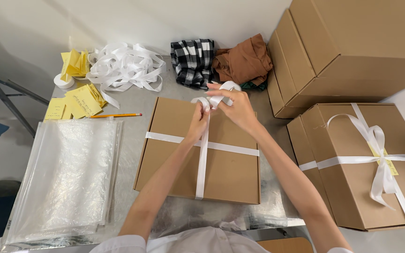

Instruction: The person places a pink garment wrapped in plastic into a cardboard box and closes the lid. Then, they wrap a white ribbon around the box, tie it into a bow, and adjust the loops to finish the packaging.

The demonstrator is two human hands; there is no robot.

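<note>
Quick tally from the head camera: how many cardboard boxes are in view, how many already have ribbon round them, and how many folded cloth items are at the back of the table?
Ribboned cardboard boxes: 2, the flat box under both hands and the bowed box
Plain cardboard boxes: 2, large box and box beneath it
Cloth items: 2, checked cloth, brown cloth
Total: 6

White ribbon (202, 159) crosses brown box (226, 173); black-and-white checked cloth (192, 61); yellow notes (83, 100).
</note>
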